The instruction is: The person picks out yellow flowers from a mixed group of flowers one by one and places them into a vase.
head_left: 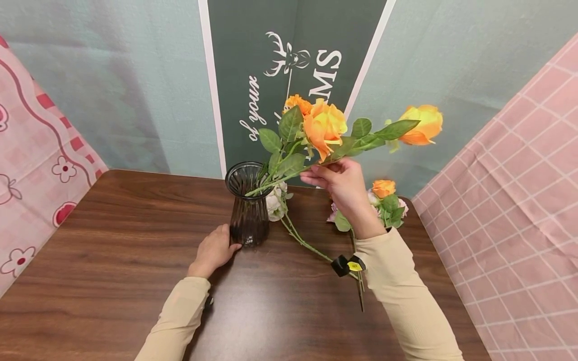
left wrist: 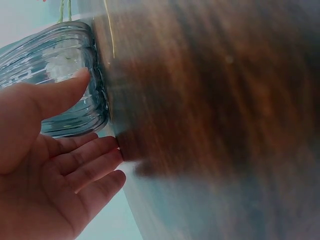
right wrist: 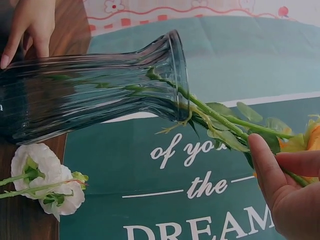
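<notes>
A ribbed, dark glass vase (head_left: 249, 223) stands upright on the table. My left hand (head_left: 215, 252) rests at its base; in the left wrist view the thumb (left wrist: 67, 92) touches the glass and the fingers lie nearly straight. Above and right of the rim, my right hand (head_left: 346, 190) pinches a green stem (right wrist: 240, 131) between thumb and fingers. That stem's lower end is inside the vase mouth, and it slants up toward an orange rose (head_left: 422, 125). Another orange rose (head_left: 326, 128) and a ruffled orange flower (head_left: 298, 104) lean over the vase; which stems they share is hidden by leaves.
White flowers (head_left: 274, 203) lie right of the vase, stems pointing toward me. Farther right, an orange and pale flower bunch (head_left: 384, 189) lies partly behind my right forearm. Cloth backdrops, one pink-gridded (head_left: 510, 200), stand around the wooden table (head_left: 135, 240).
</notes>
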A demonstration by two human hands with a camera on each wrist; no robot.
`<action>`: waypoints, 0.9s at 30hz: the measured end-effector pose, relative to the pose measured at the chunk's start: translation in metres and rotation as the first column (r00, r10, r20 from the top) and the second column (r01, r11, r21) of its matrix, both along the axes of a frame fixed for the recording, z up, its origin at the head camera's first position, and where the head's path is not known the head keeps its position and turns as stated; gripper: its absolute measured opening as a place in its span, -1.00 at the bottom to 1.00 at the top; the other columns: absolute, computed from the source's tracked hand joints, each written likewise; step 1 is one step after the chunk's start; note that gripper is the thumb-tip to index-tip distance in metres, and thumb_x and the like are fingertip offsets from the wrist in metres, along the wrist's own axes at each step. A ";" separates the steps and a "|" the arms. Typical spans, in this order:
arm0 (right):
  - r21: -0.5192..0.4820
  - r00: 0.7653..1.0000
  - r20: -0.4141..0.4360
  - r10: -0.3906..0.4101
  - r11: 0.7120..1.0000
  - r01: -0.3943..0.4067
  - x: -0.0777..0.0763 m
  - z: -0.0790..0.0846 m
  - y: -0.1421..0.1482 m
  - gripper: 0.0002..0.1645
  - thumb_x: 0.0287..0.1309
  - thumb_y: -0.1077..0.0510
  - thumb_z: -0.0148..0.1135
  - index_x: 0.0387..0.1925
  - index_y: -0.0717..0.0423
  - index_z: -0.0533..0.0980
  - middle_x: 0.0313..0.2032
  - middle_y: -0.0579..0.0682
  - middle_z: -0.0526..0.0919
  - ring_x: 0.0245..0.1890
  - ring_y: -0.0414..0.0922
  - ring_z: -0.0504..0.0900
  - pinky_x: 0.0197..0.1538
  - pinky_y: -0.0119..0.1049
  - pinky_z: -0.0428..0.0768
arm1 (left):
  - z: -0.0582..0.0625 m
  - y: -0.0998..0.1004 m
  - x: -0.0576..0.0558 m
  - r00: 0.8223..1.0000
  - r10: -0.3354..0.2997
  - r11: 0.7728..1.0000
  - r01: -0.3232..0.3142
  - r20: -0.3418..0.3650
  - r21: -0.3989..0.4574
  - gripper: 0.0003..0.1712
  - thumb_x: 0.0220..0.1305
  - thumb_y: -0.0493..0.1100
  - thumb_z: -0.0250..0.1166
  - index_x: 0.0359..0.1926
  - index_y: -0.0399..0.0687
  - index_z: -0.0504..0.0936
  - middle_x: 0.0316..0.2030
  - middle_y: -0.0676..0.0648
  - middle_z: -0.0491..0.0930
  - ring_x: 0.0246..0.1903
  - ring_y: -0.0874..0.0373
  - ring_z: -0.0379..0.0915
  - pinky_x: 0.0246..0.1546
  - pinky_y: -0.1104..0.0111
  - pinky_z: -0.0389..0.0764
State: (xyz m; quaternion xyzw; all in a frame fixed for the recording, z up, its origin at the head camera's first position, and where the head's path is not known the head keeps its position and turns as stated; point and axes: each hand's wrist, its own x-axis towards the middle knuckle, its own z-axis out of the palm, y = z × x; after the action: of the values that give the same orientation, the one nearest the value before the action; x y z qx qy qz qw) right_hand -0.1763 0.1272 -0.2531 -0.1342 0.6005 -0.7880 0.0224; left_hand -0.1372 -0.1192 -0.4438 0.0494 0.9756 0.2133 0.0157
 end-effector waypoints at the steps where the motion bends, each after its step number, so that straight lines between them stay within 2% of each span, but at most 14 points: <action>1: 0.004 1.000 0.000 -0.001 1.000 0.001 0.000 0.000 -0.001 -0.71 0.13 0.59 -0.08 -0.09 0.50 0.34 -0.49 0.17 0.62 -0.41 0.02 0.67 -0.17 -0.11 0.57 | 0.000 0.000 0.000 1.000 0.000 1.000 0.000 -0.002 -0.002 -0.37 0.12 -0.04 0.31 0.00 -0.48 0.34 -0.16 -0.35 0.47 -0.17 -0.24 0.45 -0.18 0.00 0.45; 11: 0.093 1.000 -0.018 0.002 0.996 -0.001 -0.002 -0.002 -0.005 -0.65 0.14 0.56 -0.06 0.00 0.55 0.28 -0.48 0.14 0.62 -0.45 -0.01 0.68 -0.20 -0.11 0.58 | -0.001 0.000 0.000 1.000 0.006 1.000 -0.006 0.007 0.001 -0.38 0.12 -0.05 0.31 0.00 -0.47 0.35 -0.17 -0.35 0.47 -0.18 -0.24 0.45 -0.19 -0.01 0.45; 17: 0.150 1.000 -0.029 -0.001 0.989 0.005 -0.004 -0.004 -0.008 -0.72 0.14 0.53 -0.01 -0.08 0.54 0.33 -0.49 0.14 0.60 -0.47 -0.04 0.67 -0.25 -0.08 0.60 | -0.002 0.001 -0.001 1.000 0.012 1.000 -0.012 0.011 0.007 -0.39 0.11 -0.05 0.32 -0.01 -0.45 0.36 -0.18 -0.33 0.48 -0.18 -0.24 0.45 -0.19 -0.01 0.45; 27: 0.215 1.000 -0.015 0.017 0.977 -0.014 -0.003 -0.005 -0.012 -0.78 0.14 0.51 0.00 -0.19 0.66 0.37 -0.54 0.06 0.62 -0.54 -0.08 0.65 -0.31 -0.11 0.61 | -0.003 0.001 -0.001 1.000 0.020 1.000 -0.020 0.017 0.015 -0.40 0.11 -0.05 0.32 -0.02 -0.45 0.37 -0.18 -0.33 0.48 -0.17 -0.24 0.45 -0.19 -0.01 0.45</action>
State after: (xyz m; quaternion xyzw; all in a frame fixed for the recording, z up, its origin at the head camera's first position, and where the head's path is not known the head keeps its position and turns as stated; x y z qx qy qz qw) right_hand -0.1792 0.1153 -0.2582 -0.1422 0.6812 -0.7172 0.0380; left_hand -0.1381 -0.1183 -0.4464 0.0379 0.9743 0.2210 0.0212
